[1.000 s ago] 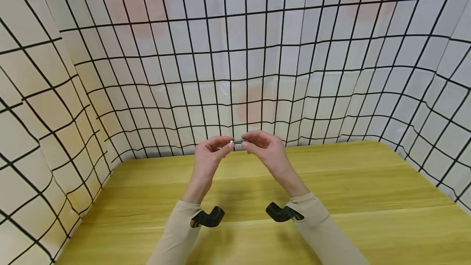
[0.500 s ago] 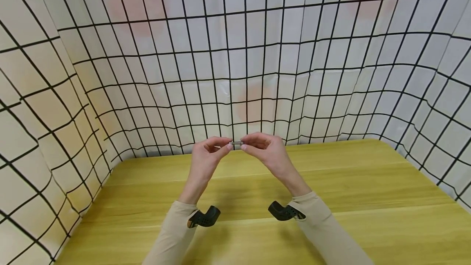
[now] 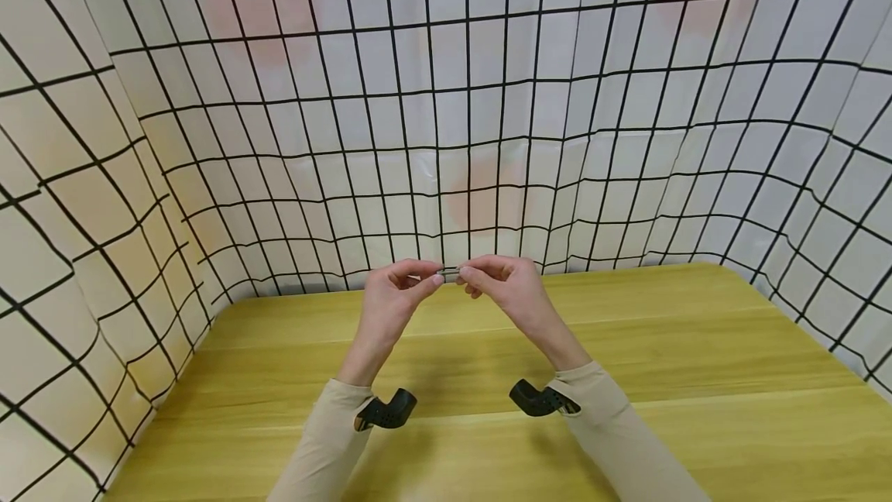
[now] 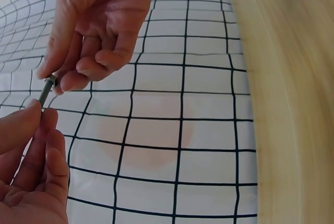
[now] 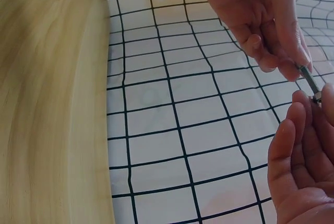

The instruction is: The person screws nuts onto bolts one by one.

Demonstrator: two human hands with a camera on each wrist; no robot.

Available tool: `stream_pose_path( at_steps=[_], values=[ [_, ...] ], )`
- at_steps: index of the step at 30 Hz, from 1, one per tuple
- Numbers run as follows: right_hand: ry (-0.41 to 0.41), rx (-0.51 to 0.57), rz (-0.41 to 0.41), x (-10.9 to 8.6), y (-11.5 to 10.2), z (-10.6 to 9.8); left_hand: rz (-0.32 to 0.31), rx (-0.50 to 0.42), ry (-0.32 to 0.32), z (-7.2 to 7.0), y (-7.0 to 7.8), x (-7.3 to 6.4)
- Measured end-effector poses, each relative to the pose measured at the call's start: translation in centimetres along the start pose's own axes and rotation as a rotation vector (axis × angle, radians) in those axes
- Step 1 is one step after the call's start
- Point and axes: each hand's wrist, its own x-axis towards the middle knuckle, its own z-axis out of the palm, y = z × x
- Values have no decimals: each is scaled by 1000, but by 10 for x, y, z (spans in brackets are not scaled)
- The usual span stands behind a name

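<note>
Between my two hands is a thin metal bolt [image 5: 311,80], its thread visible in the right wrist view. My left hand [image 3: 392,302] pinches one end of it with thumb and forefinger, hiding that end. A small metal nut [image 5: 317,97] sits round the bolt close to the other end. My right hand [image 3: 517,294] has its thumb and fingertips at this nut, pinching it. In the left wrist view the bare shank of the bolt [image 4: 45,96] shows between the fingertips of both hands. The hands hold it raised above the far part of the table.
A yellow wood-grain table [image 3: 460,378] lies beneath the hands. White sheeting with a black grid [image 3: 418,122] rises behind the table and along both sides. Black wrist mounts [image 3: 387,410] stick out from both beige sleeves [image 3: 327,428].
Both hands have dropped very slightly, and the bolt lies more level. My right thumb and fingers have shifted around the nut, with lower fingertips now showing beneath the thumb.
</note>
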Motion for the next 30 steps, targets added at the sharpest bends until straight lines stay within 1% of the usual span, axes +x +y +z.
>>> stream_pose_path(
  at_steps=[2, 8, 10, 13, 16, 22, 29, 30],
  values=[
    [-1, 5, -5, -1, -6, 1, -4, 0, -1, 1, 2, 0],
    [0, 5, -13, -9, -33, 4, 5, -7, -4, 5, 29, -9],
    [1, -1, 1, -8, -31, 4, 7, -13, 0, 6, 33, -11],
    [0, 4, 15, -5, -20, 3, 6, -18, 7, 7, 34, -12],
    [-8, 19, 13, 0, -6, 2, -1, -23, 11, 7, 34, -13],
    [-41, 8, -40, 0, -3, -2, -12, -27, 13, 5, 32, -12],
    [-104, 14, -89, -3, -6, -2, -24, -56, 24, 2, 3, -1],
    [-106, 15, -96, -3, -6, -1, -21, -60, 25, 2, 1, -1]
  ],
)
